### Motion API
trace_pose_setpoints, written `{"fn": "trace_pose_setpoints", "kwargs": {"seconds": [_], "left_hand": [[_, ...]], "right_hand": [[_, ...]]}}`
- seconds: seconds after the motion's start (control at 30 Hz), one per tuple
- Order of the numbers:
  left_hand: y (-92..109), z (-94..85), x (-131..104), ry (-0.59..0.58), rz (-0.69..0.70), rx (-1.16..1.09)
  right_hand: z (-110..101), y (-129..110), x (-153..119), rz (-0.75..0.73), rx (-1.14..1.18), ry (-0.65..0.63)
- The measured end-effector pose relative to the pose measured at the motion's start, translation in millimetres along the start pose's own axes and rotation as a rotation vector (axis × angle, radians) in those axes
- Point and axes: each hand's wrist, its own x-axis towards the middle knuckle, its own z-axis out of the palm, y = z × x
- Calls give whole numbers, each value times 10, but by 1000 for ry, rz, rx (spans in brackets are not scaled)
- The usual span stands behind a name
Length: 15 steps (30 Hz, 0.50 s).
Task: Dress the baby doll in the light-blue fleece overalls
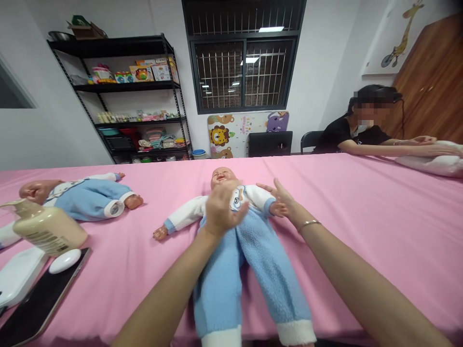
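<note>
A baby doll [260, 241] in a white top and fluffy blue trousers lies face up on the pink cloth, its head away from me. Over its chest and chin is my left hand [222, 207], fingers somewhat blurred, thumb apart from them, holding nothing that I can see. My right hand [285, 200] is beside the doll's arm on the right, close to the doll's small hand, with the fingers stretched out and apart. A bracelet circles my right wrist. Whether either hand touches the doll is hard to tell.
On the left of the pink cloth [361, 217] are another doll [94, 195], a pump bottle [50, 229], a phone [43, 299], a white case [21, 274] and a small white oval object [65, 261]. A person [361, 125] sits at the far right with hands on a white item. Shelves [123, 86] stand behind.
</note>
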Motion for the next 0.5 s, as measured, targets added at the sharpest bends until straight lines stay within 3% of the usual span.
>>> {"fn": "trace_pose_setpoints", "kwargs": {"seconds": [0.07,0.13,0.17,0.27,0.4,0.5], "left_hand": [[-183,-88,35,16,-385,9],[-402,-143,-4,-160,-681,27],[-507,-155,-52,-266,-757,26],[-728,-147,-250,-381,-838,-74],[-779,-99,-402,-336,-912,-384],[-740,-82,-391,-311,-926,-536]], "right_hand": [[-157,-82,-203,138,123,-157],[-267,-146,-362,221,64,-224],[-302,-166,-418,239,-44,-220],[-333,-160,-481,189,-392,-116],[-238,-32,-422,-36,-680,99],[-116,47,-398,-109,-948,216]]}}
